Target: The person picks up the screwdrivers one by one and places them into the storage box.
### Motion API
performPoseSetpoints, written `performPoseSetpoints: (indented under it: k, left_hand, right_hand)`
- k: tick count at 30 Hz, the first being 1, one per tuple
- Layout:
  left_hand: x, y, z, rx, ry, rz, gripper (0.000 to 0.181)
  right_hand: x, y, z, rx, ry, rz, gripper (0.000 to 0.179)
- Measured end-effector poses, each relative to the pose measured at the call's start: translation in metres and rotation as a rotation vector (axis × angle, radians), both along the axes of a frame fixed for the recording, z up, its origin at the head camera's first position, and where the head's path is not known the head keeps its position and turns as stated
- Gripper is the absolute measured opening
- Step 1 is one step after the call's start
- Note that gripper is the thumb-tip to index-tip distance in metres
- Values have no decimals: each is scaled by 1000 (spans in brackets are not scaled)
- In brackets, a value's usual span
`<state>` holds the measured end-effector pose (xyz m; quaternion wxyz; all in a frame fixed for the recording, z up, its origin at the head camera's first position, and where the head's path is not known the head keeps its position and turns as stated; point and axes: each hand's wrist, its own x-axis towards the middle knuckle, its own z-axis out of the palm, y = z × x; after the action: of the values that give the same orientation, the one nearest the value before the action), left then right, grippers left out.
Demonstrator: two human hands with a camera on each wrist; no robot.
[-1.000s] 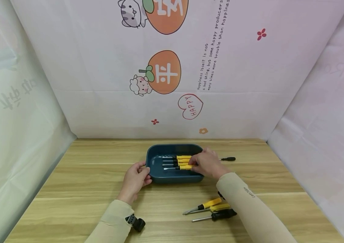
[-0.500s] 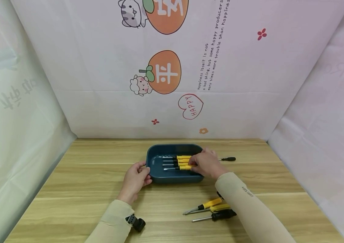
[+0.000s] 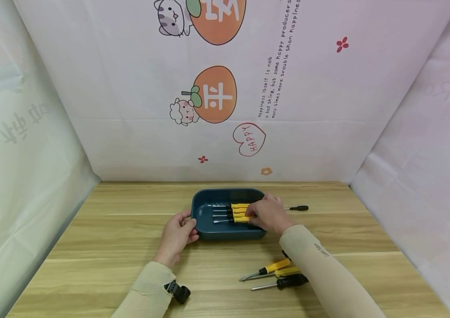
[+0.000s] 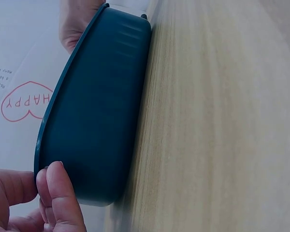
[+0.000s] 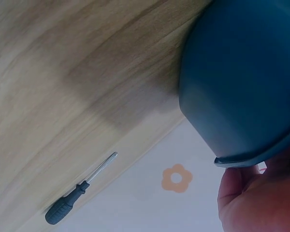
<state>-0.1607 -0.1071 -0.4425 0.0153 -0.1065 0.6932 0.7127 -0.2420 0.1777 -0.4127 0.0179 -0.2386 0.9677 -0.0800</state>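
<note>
The left hand (image 3: 175, 235) pinches the blue tray (image 3: 230, 236). The right hand (image 3: 271, 215) touches yellow-handled screwdrivers (image 3: 239, 211) inside; whether gripping, I can't tell.

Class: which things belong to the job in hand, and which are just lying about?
In the job:
dark blue rectangular tray, gripped by left hand
small yellow-and-black screwdrivers inside, partly under right hand

Seemingly lying about:
two larger yellow screwdrivers with metal shafts
black-handled screwdriver with metal shaft beside them
slim black-handled screwdriver right of tray
</note>
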Motion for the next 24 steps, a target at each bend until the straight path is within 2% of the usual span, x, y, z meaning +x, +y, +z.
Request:
performPoseSetpoints:
  k: [24]
  left_hand:
    - [-1, 0, -2, 15, 11, 3, 44]
  right_hand:
    - [-1, -4, -1, 64, 24, -10, 16]
